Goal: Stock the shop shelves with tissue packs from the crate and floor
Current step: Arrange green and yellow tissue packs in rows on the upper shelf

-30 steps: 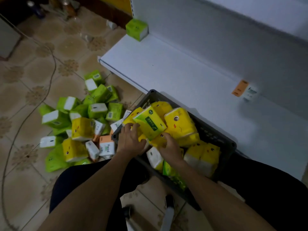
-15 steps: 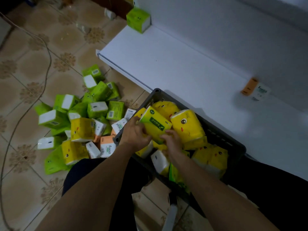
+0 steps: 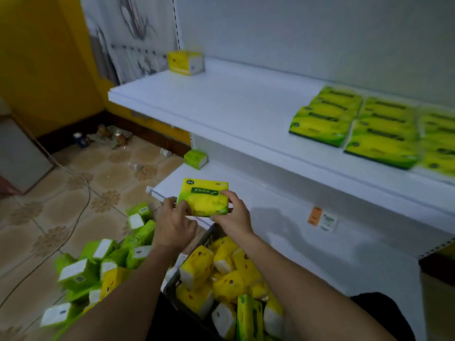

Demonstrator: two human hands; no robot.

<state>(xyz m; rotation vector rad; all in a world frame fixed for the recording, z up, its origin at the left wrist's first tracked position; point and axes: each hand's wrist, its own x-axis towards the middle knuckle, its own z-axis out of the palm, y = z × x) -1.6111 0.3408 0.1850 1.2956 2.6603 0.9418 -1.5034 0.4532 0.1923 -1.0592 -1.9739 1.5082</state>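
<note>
Floor, left: loose pile of green and yellow tissue packs (image 3: 98, 269); just right of it, a dark crate (image 3: 170, 290) filled with yellow packs (image 3: 221, 274). Above the crate, the left hand (image 3: 173, 227) and right hand (image 3: 234, 217) each grip one end of a yellow-green pack (image 3: 204, 196), fingers curled round its edges, over the front of the lower shelf (image 3: 307, 242). Upper shelf (image 3: 234, 102), right: green packs (image 3: 357, 124) lying flat in rows.

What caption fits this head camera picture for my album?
Left hand and right hand hold a yellow-green tissue pack between the crate and the white shelves.
</note>
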